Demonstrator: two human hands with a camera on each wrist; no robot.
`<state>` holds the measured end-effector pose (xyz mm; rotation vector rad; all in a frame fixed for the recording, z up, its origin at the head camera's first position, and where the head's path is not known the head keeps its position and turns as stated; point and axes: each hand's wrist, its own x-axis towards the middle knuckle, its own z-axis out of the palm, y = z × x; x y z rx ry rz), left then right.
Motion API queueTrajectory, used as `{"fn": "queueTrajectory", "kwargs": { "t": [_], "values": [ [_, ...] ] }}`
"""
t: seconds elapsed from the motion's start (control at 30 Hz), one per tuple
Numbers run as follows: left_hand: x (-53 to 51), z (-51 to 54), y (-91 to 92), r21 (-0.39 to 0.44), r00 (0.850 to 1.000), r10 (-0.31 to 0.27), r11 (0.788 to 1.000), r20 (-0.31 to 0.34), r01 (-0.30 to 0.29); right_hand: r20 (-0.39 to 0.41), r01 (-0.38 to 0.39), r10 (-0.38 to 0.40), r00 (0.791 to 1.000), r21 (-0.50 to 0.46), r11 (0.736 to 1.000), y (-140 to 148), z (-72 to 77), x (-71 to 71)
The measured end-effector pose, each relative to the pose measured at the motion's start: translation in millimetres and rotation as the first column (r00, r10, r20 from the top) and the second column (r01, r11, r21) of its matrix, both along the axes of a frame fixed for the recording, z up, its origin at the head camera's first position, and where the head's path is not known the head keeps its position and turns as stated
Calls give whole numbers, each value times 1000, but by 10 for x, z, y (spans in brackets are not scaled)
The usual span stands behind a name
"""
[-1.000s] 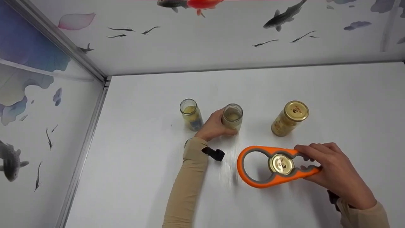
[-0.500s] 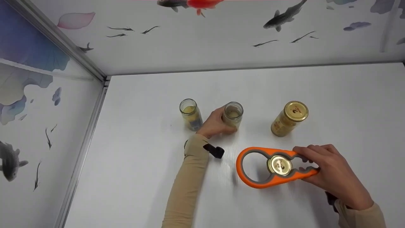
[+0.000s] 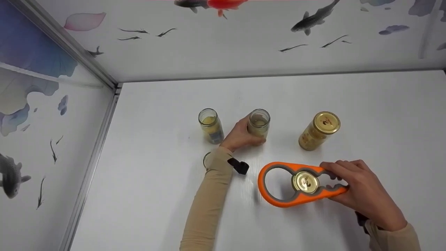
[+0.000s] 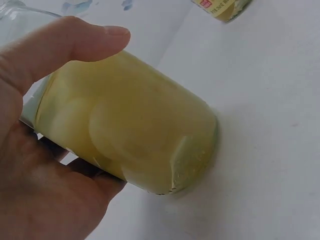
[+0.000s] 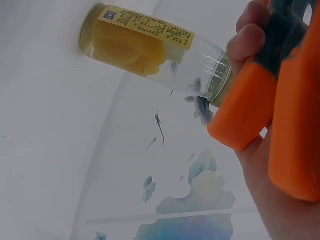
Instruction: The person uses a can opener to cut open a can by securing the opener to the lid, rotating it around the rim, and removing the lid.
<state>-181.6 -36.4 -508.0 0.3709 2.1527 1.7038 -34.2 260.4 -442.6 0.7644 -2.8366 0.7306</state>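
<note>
Near the middle of the white table [image 3: 150, 195], your left hand [image 3: 243, 137] grasps the open jar [image 3: 259, 122], now slightly farther forward and right than a second ago, widening its gap from the other open jar [image 3: 212, 129]. Your right hand [image 3: 362, 186] grips the orange opener [image 3: 302, 198], shifted slightly left, a gold lid [image 3: 305, 182] between its grey edges; jar and lid seem safely parted. Your left forearm [image 3: 205, 205] reaches forward; the opener points left.
</note>
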Motion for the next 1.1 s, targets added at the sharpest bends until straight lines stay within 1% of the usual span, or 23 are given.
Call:
{"fn": "queueTrajectory", "kwargs": {
  "t": [0.2,0.27,0.37,0.5,0.6,0.83,0.97,1.03,1.1],
  "values": [
    [17,-13,22,-55,999,-8,998,-33,6,-9,8,-8,1000,1,1000,13,-19,26],
    [27,-15,16,-52,999,-12,999,-33,10,-17,12,-12,1000,5,1000,15,-25,36],
    [61,-7,-2,-35,1000,1,999,-19,-2,-19,16,-16,1000,1,1000,16,-32,53],
    [142,12,-45,16,998,43,999,37,-43,13,38,-38,999,15,999,18,-35,73],
    [224,24,-88,38,994,71,997,84,-74,29,56,-57,998,30,998,36,-32,85],
    [385,50,-154,88,983,107,989,148,-121,24,64,-65,998,21,998,91,-37,110],
    [461,65,-181,84,978,139,985,156,-153,20,63,-63,998,19,998,104,-46,121],
    [500,67,-205,61,977,158,984,146,-168,22,65,-65,998,20,998,103,-47,127],
    [538,65,-232,42,978,165,984,130,-172,26,69,-69,997,19,997,101,-49,131]
  ]
}}
